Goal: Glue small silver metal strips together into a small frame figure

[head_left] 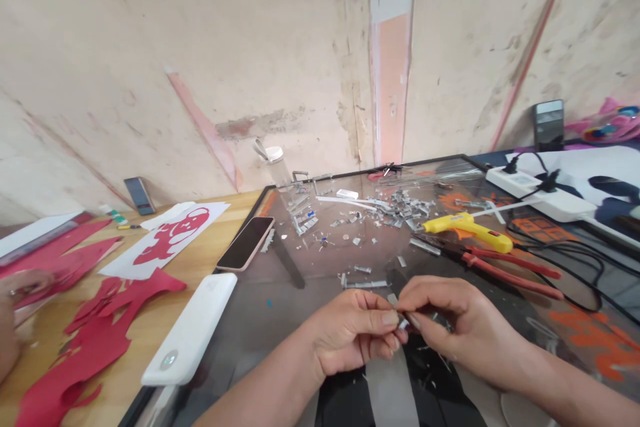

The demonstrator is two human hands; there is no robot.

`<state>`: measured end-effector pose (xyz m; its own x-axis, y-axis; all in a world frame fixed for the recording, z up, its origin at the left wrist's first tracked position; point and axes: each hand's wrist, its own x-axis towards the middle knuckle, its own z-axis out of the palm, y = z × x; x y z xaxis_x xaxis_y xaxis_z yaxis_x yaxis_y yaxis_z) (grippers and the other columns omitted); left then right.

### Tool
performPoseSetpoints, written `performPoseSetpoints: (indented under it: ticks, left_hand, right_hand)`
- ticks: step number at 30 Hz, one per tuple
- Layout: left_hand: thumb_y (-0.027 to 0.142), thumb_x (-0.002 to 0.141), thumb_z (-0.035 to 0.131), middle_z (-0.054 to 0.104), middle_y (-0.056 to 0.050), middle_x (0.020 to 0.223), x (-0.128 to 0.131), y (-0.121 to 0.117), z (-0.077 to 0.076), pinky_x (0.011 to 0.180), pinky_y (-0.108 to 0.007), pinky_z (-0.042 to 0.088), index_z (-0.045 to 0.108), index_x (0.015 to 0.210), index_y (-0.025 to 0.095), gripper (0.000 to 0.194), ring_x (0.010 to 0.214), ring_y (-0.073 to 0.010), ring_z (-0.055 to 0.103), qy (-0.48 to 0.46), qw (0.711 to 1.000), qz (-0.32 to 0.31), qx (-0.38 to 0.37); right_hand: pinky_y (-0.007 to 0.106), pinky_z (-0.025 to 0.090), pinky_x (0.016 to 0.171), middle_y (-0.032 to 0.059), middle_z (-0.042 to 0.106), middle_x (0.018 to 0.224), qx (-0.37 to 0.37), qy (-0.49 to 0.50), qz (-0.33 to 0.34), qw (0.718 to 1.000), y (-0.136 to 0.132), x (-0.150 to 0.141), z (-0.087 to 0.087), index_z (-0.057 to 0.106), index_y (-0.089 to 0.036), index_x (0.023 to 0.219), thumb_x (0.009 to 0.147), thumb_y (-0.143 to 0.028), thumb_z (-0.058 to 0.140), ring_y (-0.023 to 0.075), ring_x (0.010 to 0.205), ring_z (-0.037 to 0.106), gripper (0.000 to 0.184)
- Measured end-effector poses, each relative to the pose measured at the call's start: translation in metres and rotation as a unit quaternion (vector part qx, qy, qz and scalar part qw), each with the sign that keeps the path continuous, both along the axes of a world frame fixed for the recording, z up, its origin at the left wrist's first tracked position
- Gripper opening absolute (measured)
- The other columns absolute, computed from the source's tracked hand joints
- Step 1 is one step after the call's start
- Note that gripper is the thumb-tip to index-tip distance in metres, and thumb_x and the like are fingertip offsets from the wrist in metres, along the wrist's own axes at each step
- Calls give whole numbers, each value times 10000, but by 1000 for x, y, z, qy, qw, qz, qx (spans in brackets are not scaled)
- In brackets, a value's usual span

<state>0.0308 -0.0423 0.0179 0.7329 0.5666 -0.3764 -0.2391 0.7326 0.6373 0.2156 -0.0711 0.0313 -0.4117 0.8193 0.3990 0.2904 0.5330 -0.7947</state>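
My left hand and my right hand meet over the near part of a dark glass panel. Both pinch one small silvery mirror-like piece between thumb and fingertips. The piece is mostly hidden by the fingers. Just beyond the hands lie loose silvery strips, and farther back a heap of several small cut pieces.
A yellow glue gun and red-handled pliers lie at right, with black cables and a white power strip. A phone and white power bank sit left. Red paper cutouts cover the wooden table; another person's hand shows far left.
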Motion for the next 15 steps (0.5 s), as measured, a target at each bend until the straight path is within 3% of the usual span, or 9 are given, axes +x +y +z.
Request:
performPoseSetpoints:
  ticks: [4, 10, 15]
  left_hand:
    - [176, 558, 854, 675, -53, 587, 0, 1, 0, 468, -126, 511, 683, 677, 60, 238, 462, -72, 615, -2, 999, 24, -23]
    - [118, 628, 802, 668, -55, 577, 1, 3, -3, 515, -141, 532, 682, 706, 46, 161, 477, -81, 624, 24, 997, 73, -27]
    - [157, 680, 772, 703, -76, 680, 0, 6, -4, 522, -176, 543, 676, 733, 58, 148, 529, -105, 650, 9, 997, 73, -16]
  right_hand:
    - [204, 501, 621, 31, 673, 778, 3, -8, 14, 1000, 2, 1, 1, 667, -179, 858, 823, -134, 549, 117, 681, 624, 132]
    - [224, 506, 634, 31, 671, 772, 73, -18, -40, 996, 4, -3, -7, 644, -195, 822, 835, -167, 560, 131, 699, 626, 89]
    - [210, 490, 578, 7, 651, 688, 19, -25, -82, 996, 6, 1, -3, 621, -193, 735, 832, -210, 551, 121, 623, 604, 121]
